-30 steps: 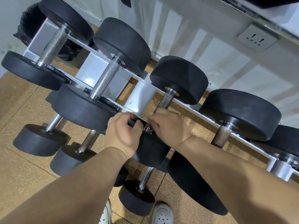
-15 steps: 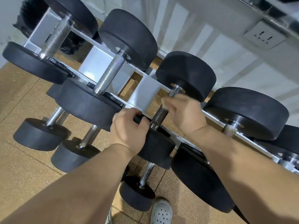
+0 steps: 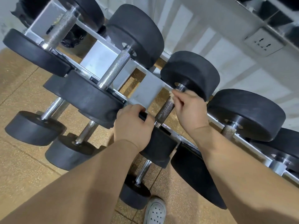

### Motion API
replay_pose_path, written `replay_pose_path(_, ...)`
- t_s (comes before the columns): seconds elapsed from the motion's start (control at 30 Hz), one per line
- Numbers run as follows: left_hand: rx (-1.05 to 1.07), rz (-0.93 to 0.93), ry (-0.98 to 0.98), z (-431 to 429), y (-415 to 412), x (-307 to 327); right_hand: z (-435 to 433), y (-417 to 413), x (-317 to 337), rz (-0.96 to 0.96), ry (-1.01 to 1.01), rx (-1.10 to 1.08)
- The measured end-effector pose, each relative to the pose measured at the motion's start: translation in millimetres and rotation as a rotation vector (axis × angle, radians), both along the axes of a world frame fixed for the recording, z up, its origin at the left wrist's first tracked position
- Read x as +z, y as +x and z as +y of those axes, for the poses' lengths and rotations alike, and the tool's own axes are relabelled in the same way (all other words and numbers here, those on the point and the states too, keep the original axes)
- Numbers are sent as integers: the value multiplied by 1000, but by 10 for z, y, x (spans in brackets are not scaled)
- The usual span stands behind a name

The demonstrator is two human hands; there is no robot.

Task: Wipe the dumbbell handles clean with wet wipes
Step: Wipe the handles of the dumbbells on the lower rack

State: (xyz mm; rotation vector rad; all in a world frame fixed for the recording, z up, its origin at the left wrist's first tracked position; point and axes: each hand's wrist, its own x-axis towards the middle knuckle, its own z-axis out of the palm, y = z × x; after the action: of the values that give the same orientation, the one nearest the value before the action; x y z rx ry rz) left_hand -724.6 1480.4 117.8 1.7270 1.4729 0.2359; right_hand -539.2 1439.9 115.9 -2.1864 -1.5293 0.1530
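A dumbbell with black rubber heads lies on the upper tier of a white rack. Its knurled metal handle (image 3: pixel 164 110) runs from the near head (image 3: pixel 160 147) up to the far head (image 3: pixel 191 73). My left hand (image 3: pixel 132 126) grips the top edge of the near head. Around the handle's far end, just below the far head, my right hand (image 3: pixel 189 109) is closed. A small white bit of wet wipe (image 3: pixel 171 93) shows at its fingertips; the rest of the wipe is hidden in the hand.
Two bigger dumbbells (image 3: pixel 114 70) rest on the rack (image 3: pixel 145 92) to the left and another (image 3: pixel 246 113) to the right. Smaller dumbbells (image 3: pixel 32 128) sit on the lower tier. My white shoe (image 3: pixel 155 210) stands on the tan floor. The wall behind carries a socket (image 3: pixel 263 42).
My right hand has slid up the handle from its near end to its far end. My left hand has stayed on the near head.
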Motion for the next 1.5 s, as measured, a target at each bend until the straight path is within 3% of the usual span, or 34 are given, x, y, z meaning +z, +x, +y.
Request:
replay_pose_path(0.17, -4, 9, 14, -19, -19, 28, -192, -200, 52, -25, -220, 420)
replay_pose_path(0.37, 1, -27, 11, -46, -54, -7, 75, -33, 55, -137, -132, -50)
replay_pose_path(0.43, 1, -17, 5, -54, -52, 3, 35, -183, 40, -74, -158, -42)
replay_pose_path(0.5, 8, -5, -26, -67, -51, 22, -67, -332, 59, -49, -240, 107)
replay_pose_path(0.6, 61, -67, -40, -91, -66, 42, -38, -339, 184, -133, -362, 273)
replay_pose_path(0.73, 64, -98, -1, -104, -86, 0, 218, -124, 250, -218, -313, -87)
replay_pose_path(0.77, 71, -106, 15, -110, -92, -20, 205, -152, 235, -207, -323, -94)
replay_pose_path(0.9, 128, -161, 66, -140, -123, -109, -27, -419, 229, -49, -520, 358)
replay_pose_path(0.97, 121, -172, 78, -127, -136, -132, 60, -322, 246, -139, -541, 429)
replay_pose_path(1.1, 94, -181, 115, -125, -155, -145, 308, -119, 231, -246, -342, -14)
replay_pose_path(1.13, 98, -186, 119, -125, -157, -148, 294, -154, 207, -247, -326, -27)
replay_pose_path(1.3, 97, -221, 96, -119, -160, -173, 107, -376, 261, -186, -578, 427)
replay_pose_path(1.4, 100, -226, 94, -121, -166, -171, 286, -177, 218, -313, -476, 132)
replay_pose_path(1.5, 74, -211, 89, -111, -166, -156, 275, -141, 156, -263, -324, -62)
